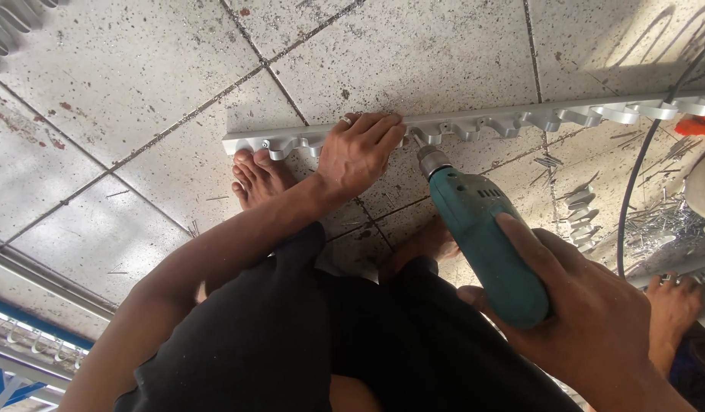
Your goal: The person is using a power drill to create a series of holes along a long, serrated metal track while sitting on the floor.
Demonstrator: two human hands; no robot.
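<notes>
The person is squatting on a speckled tiled floor (139, 84), and a long silver metal rail (474, 122) with a row of curved hooks along its front edge lies across the tiles in front of them. The left hand (358, 152) is laid flat on top of the rail, fingers together and curled a little over its far edge, pressing it down; there is a ring on one finger. The right hand (589, 313) is wrapped tightly around the body of a teal electric drill (482, 236), with the forefinger stretched along its side. The drill slants up and away from the person, and its bit (418, 140) meets the rail just beside the left hand's fingertips. A bare foot (257, 177) is planted on the floor right against the near edge of the rail, under the left wrist. Off to the right, a heap of metal shavings (661, 225) and a few loose hook pieces (581, 202) are scattered on the tiles, and a dark cable (634, 191) runs across them.
</notes>
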